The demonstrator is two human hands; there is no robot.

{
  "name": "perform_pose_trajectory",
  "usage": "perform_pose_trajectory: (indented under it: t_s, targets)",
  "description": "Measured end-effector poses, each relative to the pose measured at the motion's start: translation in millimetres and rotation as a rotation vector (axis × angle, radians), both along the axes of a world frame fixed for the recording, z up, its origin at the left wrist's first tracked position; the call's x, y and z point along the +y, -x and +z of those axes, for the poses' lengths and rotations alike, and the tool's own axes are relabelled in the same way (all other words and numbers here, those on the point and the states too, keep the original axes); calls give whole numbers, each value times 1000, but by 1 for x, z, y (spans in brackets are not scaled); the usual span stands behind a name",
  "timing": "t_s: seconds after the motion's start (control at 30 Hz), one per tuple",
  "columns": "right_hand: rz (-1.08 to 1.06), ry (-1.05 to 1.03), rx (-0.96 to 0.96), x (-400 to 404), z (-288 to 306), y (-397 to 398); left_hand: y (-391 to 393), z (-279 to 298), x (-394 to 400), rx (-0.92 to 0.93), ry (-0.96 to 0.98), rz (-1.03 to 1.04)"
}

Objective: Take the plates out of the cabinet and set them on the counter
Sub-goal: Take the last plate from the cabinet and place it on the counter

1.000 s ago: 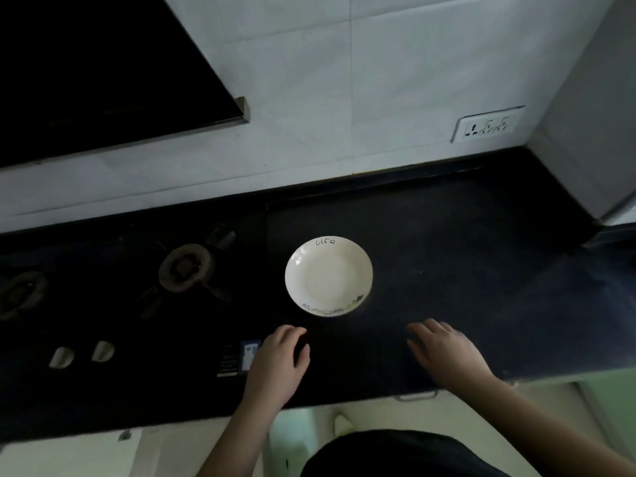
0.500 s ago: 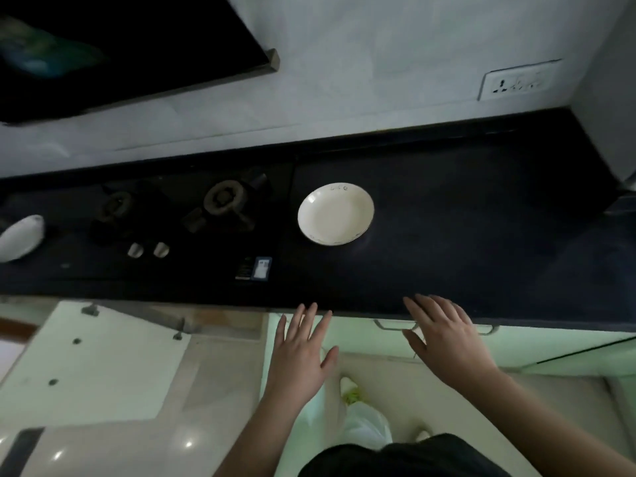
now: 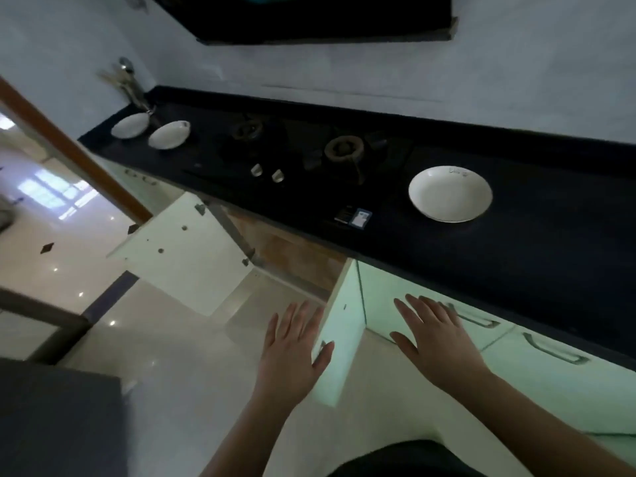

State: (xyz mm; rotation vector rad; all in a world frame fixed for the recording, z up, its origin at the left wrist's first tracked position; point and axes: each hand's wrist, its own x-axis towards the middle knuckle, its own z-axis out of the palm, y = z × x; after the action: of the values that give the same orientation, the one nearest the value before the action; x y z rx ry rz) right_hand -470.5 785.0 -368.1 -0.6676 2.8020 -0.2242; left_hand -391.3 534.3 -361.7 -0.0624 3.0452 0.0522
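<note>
A white plate [image 3: 450, 194] lies on the black counter [image 3: 537, 242] at the right. Two more white plates [image 3: 129, 125] [image 3: 169, 134] lie at the counter's far left end, beside a tap. Below the counter a cabinet stands with both pale doors swung out: one door [image 3: 182, 256] on the left, the other door [image 3: 340, 335] edge-on near my hands. My left hand [image 3: 292, 349] hovers with straight fingers in front of the opening, its thumb near that door's edge. My right hand [image 3: 433, 339] is spread flat before the green cabinet front. Neither holds anything. The cabinet's inside is hidden.
A gas hob with two burners [image 3: 344, 149] and knobs [image 3: 266, 173] takes up the counter's middle. A small dark packet [image 3: 354, 216] lies near the front edge. Drawer handles [image 3: 550, 349] run along the right cabinet fronts. Glossy floor [image 3: 155, 356] and a doorway lie to the left.
My view has swung left and down, from the counter top to the cabinet below. Both hands left the counter edge and dropped in front of the open cabinet doors.
</note>
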Motion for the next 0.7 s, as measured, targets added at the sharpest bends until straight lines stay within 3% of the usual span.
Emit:
perform_pose_trajectory:
  t_s: [0.27, 0.47, 0.7]
  targets:
    - [302, -42, 48, -157, 15, -66, -134, 9, -125, 65, 13, 232]
    - [396, 34, -1, -290, 23, -140, -226, 24, -218, 45, 18, 322]
    - [546, -27, 68, -347, 24, -197, -287, 13, -258, -15, -49, 412]
